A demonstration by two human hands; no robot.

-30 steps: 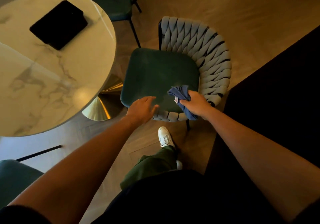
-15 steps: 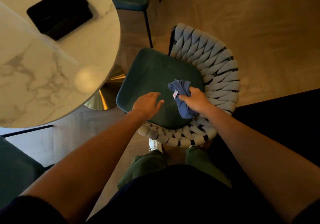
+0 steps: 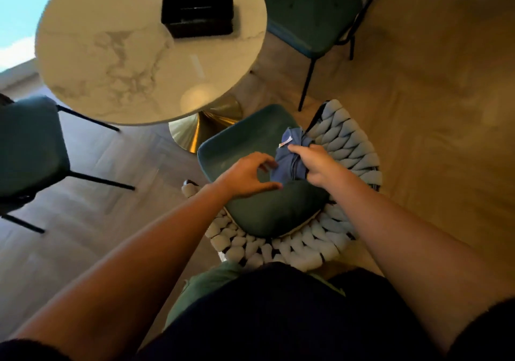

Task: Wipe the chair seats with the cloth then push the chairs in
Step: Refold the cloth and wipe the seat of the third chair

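A chair with a dark green seat [image 3: 242, 143] and a pale woven backrest [image 3: 342, 148] stands right below me, its back curving round the near and right sides. My right hand [image 3: 315, 162] is shut on a bunched blue cloth [image 3: 289, 160] with a small white tag, held over the seat's right part. My left hand [image 3: 248, 176] hovers over the seat beside the cloth, fingers curled and apart, fingertips near the cloth's left edge; whether they touch it I cannot tell.
A round marble table [image 3: 117, 62] on a gold pedestal base [image 3: 195, 132] stands at upper left, with a black box [image 3: 198, 12] on it. A second green chair [image 3: 312, 12] stands at top right, a third [image 3: 28, 143] at left. Wooden floor spreads right.
The view has swung so the chair lies closer under me. My right hand has lifted the cloth toward the backrest side, and my left hand has risen off the seat edge toward the cloth.
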